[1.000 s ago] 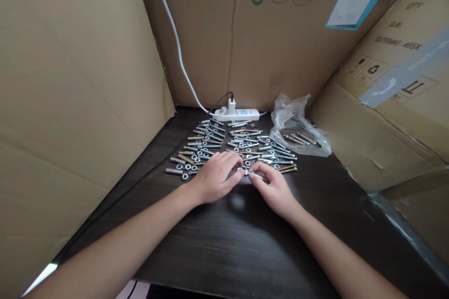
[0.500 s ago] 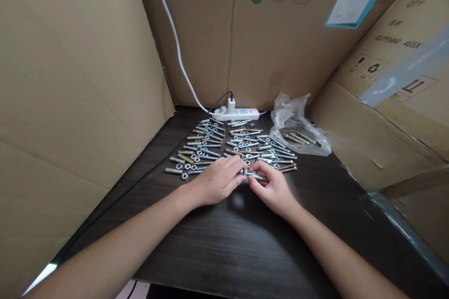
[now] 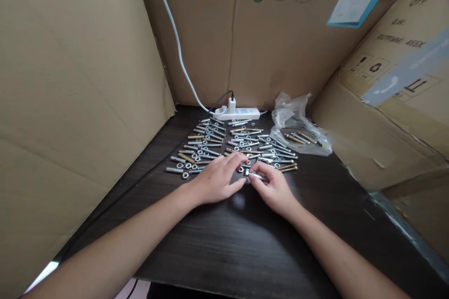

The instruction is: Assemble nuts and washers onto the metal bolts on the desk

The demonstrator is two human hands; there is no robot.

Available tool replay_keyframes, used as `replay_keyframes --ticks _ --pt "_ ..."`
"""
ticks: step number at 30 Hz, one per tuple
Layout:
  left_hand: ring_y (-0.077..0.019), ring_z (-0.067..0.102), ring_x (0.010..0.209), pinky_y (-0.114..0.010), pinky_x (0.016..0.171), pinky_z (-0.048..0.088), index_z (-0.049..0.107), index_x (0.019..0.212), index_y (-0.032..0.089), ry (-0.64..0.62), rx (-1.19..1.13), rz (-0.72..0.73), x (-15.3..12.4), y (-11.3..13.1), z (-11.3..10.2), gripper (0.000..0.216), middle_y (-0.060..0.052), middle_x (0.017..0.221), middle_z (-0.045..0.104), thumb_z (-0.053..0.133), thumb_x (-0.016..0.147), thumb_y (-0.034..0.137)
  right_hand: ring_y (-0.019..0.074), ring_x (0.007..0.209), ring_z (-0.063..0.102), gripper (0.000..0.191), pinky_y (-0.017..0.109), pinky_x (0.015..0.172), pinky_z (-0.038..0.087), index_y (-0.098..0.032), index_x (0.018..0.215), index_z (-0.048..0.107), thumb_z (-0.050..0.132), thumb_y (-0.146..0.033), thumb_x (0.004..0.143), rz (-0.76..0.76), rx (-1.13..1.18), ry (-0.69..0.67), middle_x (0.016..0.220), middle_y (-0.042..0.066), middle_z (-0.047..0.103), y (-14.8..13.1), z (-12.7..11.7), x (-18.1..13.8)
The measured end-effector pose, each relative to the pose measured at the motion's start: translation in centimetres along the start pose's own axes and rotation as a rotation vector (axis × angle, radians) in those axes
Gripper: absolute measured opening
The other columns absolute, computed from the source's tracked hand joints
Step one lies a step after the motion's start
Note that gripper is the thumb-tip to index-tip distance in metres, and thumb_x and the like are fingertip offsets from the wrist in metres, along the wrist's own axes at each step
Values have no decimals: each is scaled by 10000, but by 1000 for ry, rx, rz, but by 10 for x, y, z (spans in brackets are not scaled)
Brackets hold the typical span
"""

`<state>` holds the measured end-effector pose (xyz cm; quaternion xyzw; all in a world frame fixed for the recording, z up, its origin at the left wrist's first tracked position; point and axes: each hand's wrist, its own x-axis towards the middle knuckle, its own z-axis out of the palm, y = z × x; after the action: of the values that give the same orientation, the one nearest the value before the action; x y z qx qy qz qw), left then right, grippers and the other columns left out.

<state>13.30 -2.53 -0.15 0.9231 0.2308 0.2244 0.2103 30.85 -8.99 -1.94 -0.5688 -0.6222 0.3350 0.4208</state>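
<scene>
My right hand (image 3: 271, 184) pinches a silver bolt (image 3: 258, 176) that lies nearly level and points left. At its left end sits a hex nut (image 3: 247, 173). Just left of that nut is my left hand (image 3: 221, 178), its thumb and forefinger parted with a gap between them. Behind both hands, bolts (image 3: 210, 145), loose nuts (image 3: 185, 175) and washers (image 3: 278, 165) lie in rows, mostly silver and some brass-coloured. My fingers cover part of the nearest rows.
A white power strip (image 3: 242, 113) with a plugged-in adapter stands at the back. To its right lies a clear plastic bag (image 3: 293, 119) with more bolts. Cardboard boxes (image 3: 199, 32) wall in the dark table (image 3: 217, 247) on three sides. A black cable (image 3: 140, 180) runs along the left.
My left thumb and forefinger have come apart from the nut, which now shows plainly on the bolt's end. The right hand keeps its pinch in about the same place.
</scene>
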Motion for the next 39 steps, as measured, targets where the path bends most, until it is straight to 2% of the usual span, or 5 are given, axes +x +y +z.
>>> replay_keyframes --ticks 7,16,22,32,39 --pt "-160 523 799 -304 757 411 508 812 174 -103 0 -6 4 -4 2 287 -14 807 552 309 969 308 111 531 392 98 210 477 326 -199 764 500 528 -290 787 3 9 -14 595 -35 437 0 3 -2" --pt "-178 514 943 -323 851 425 426 1165 194 -7 -44 0 0 0 -1 296 -51 1052 519 457 870 182 118 589 421 93 215 518 351 -192 801 497 528 -280 801 12 26 -19 671 -18 480 7 1 2" --pt "-165 528 834 -311 777 418 522 887 178 -78 9 -23 4 -4 2 229 -18 869 556 346 959 307 112 559 391 94 214 498 333 -192 805 492 528 -278 799 19 31 -35 642 -29 454 3 3 0" --pt "-174 516 906 -312 831 426 416 1137 184 8 -60 -8 -1 -2 2 298 -49 1019 517 460 844 145 111 581 412 92 205 509 343 -189 811 495 526 -274 799 -8 20 -30 666 -22 472 5 2 1" --pt "-173 525 841 -328 797 421 508 894 187 -89 -14 -33 3 -3 3 193 -14 869 557 366 950 305 108 567 407 94 208 503 342 -188 796 492 534 -273 795 8 38 -30 658 -23 477 4 3 0"
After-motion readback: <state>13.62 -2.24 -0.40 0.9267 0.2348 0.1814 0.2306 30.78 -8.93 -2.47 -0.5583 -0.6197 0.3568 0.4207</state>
